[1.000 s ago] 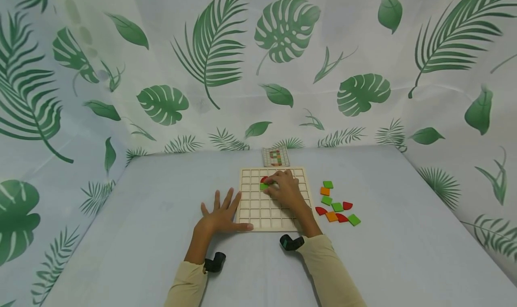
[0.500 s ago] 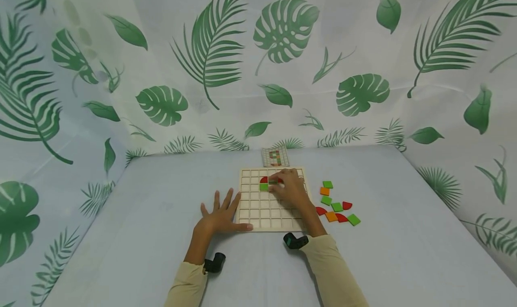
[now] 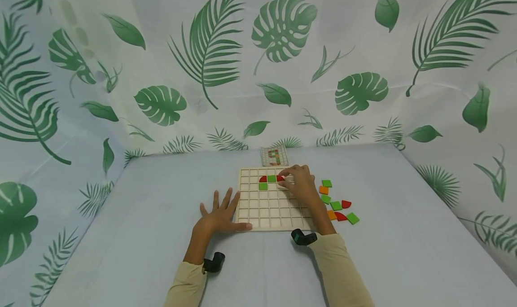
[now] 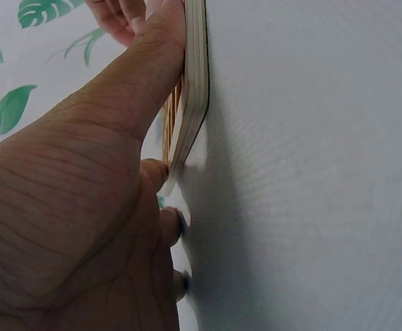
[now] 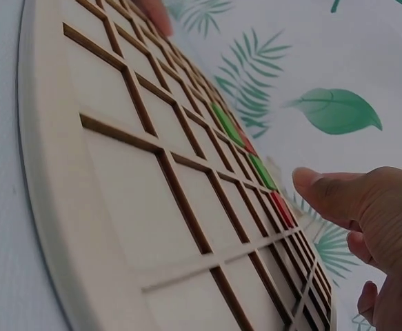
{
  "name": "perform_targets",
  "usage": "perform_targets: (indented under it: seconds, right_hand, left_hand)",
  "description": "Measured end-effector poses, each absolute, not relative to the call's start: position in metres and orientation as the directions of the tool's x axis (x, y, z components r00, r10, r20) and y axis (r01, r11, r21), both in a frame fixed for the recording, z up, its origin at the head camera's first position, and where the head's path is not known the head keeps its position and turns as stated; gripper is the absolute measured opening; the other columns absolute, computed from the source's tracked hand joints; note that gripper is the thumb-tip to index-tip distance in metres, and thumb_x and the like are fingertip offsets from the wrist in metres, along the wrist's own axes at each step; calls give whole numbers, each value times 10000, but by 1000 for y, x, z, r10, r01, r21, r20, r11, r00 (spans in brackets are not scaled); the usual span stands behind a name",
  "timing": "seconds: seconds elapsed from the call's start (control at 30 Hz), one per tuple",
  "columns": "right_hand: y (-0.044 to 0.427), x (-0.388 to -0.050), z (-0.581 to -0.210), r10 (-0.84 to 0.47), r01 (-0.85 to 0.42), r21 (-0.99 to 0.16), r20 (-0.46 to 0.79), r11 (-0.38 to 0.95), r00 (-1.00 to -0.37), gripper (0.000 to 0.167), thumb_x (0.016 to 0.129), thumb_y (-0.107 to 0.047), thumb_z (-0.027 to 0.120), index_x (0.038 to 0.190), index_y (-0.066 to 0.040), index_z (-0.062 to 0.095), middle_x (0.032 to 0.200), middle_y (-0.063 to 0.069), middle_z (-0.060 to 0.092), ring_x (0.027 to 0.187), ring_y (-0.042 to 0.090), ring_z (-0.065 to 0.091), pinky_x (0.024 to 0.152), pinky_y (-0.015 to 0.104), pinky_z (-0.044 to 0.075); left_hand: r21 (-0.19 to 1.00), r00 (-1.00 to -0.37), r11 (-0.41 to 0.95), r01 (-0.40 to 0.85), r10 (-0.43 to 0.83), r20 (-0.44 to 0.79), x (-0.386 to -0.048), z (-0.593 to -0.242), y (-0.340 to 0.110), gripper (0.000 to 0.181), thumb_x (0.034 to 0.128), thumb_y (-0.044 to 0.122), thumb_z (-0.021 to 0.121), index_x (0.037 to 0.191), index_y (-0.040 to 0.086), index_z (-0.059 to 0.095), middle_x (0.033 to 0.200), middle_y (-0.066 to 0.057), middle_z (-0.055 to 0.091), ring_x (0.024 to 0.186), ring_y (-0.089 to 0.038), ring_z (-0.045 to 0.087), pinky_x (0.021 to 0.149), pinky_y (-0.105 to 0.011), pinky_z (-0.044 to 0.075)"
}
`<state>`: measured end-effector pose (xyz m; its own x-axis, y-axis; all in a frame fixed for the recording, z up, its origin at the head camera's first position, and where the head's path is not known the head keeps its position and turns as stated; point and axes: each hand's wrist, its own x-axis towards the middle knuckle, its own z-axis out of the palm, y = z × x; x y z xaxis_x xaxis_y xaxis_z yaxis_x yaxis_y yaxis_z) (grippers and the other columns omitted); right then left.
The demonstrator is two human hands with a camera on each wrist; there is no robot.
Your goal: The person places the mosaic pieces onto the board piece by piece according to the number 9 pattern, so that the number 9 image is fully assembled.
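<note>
On the wooden grid board (image 3: 264, 212), a red piece (image 3: 263, 179), a green square (image 3: 271, 178) and a second red piece (image 3: 280, 178) lie in one row, with another green square (image 3: 263, 186) below the first red. My right hand (image 3: 303, 186) is over the board with bent fingers, fingertips at the second red piece. In the right wrist view, the thumb (image 5: 325, 187) stands off the board beside the red piece (image 5: 281, 209), and nothing shows in the hand. My left hand (image 3: 219, 218) lies spread at the board's left side, thumb on the near left corner.
A small card with a coloured grid pattern (image 3: 274, 156) stands behind the board. Right of the board lie several loose pieces, among them an orange square (image 3: 324, 190), a green square (image 3: 353, 218) and a red piece (image 3: 346, 204). A leaf-patterned cloth rises behind the table.
My right hand has moved right across the board, from the leftmost red and green pieces to the second red piece. The green square between the reds has come into view. My left hand has stayed put.
</note>
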<state>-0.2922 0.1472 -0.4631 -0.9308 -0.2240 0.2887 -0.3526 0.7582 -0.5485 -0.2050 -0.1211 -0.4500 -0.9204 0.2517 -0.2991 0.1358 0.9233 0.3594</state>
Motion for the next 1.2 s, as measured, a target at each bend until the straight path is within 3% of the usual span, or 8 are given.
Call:
perform_targets:
  seconds: [0.27, 0.77, 1.03, 1.2]
  right_hand:
    - [167, -293, -464, -162, -312, -584, 295, 749, -942, 267, 885, -248, 732, 1119, -119, 728, 1186, 161, 648, 1199, 405, 448, 874, 674, 362]
    - [216, -289, -461, -3, -146, -650, 215, 746, -977, 248, 945, -175, 653, 1168, -72, 691, 1224, 196, 612, 1182, 392, 416, 889, 613, 320]
    - [234, -288, -464, 66, -28, -656, 118, 755, -991, 243, 979, -154, 592, 1197, -82, 671, 1297, 201, 558, 1268, 410, 348, 987, 656, 286]
    - [246, -285, -466, 76, 14, -652, 68, 758, -995, 267, 1005, -161, 535, 1231, -76, 650, 1357, 222, 514, 1267, 421, 336, 1041, 629, 331]
  left_hand:
    - [364, -924, 922, 131, 247, -293, -204, -451, -121, 1077, 794, 686, 648, 1590, 206, 104, 1664, -79, -18, 1493, -440, -125, 1059, -791, -3]
    - [362, -923, 923, 134, 250, -293, -206, -453, -121, 1082, 789, 708, 635, 1590, 217, 99, 1664, -72, -27, 1493, -437, -129, 1060, -790, -5]
    - [366, -922, 921, 136, 253, -294, -206, -451, -122, 1086, 790, 704, 635, 1591, 212, 93, 1664, -74, -34, 1492, -437, -137, 1058, -791, -10]
    - [376, -921, 917, 133, 255, -296, -206, -451, -122, 1088, 791, 700, 639, 1591, 211, 87, 1663, -77, -39, 1490, -435, -147, 1058, -790, -18]
